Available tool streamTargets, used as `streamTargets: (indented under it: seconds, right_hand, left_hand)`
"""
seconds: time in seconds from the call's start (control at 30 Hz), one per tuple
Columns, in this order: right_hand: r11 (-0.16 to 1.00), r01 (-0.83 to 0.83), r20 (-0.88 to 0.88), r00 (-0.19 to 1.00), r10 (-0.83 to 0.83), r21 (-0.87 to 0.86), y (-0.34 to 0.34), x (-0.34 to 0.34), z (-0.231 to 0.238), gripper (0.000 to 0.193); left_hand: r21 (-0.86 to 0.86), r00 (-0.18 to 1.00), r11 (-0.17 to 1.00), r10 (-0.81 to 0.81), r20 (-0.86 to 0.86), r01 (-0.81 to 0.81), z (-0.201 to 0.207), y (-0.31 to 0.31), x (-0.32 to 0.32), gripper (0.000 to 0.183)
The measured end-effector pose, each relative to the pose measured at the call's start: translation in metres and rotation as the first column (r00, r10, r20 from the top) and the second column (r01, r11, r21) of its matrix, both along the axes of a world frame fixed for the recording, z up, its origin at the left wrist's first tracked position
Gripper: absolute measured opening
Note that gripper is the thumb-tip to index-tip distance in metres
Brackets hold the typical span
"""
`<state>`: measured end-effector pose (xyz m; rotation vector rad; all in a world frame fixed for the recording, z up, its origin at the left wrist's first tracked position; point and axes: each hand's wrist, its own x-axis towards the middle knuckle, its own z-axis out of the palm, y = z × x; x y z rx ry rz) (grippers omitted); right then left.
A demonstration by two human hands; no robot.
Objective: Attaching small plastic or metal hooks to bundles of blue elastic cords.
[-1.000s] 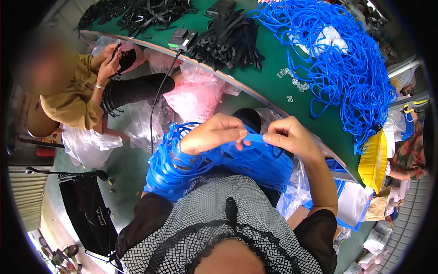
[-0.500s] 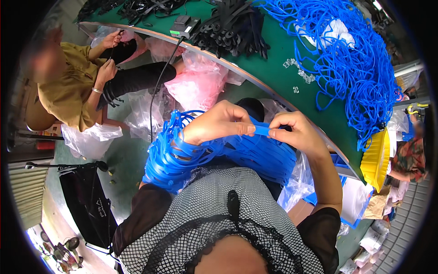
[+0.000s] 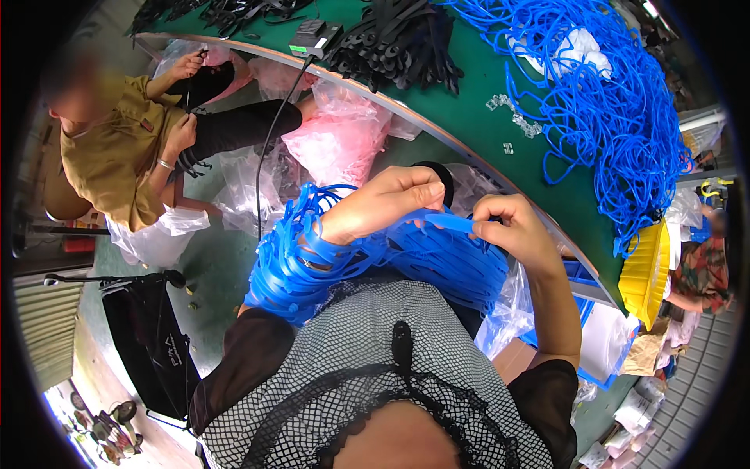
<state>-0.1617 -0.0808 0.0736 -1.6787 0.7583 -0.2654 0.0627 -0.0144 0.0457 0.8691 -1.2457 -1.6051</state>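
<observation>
Between my hands stretches a flat blue strap. My left hand is closed on its left part, thumb on top. My right hand pinches the right end between thumb and fingers. Many blue strap loops are wound round my left forearm and hide most of it. A further bundle of blue straps lies across my lap, below the hands.
On the green table lie a tangle of blue cords, black straps, small clear clips and a black box with a cable. A yellow tray is at the right. A co-worker sits at the left, near plastic bags.
My hands have moved slightly apart, and more of the blue strap shows between them. My right hand has shifted a little to the right. The co-worker's head and torso have shifted slightly.
</observation>
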Motion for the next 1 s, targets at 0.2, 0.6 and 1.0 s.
streamTargets:
  seconds: [0.2,0.6,1.0]
  right_hand:
    - [0.998,0.009,-0.028,1.0,-0.007,0.065,0.004,0.0,0.002,0.011]
    - [0.919,0.097,0.008,0.995,-0.102,-0.382,0.013,-0.004,-0.01,0.01]
    - [0.885,0.355,0.175,0.933,-0.315,-0.3,0.017,-0.037,-0.028,0.008]
  left_hand:
    - [0.03,1.0,0.999,-0.013,-0.001,0.013,-0.001,0.002,0.0,0.026]
    - [-0.103,0.989,0.995,0.028,0.147,-0.013,-0.005,0.001,-0.008,0.014]
    - [-0.814,0.677,0.581,0.599,0.428,0.0,-0.028,-0.107,-0.06,0.018]
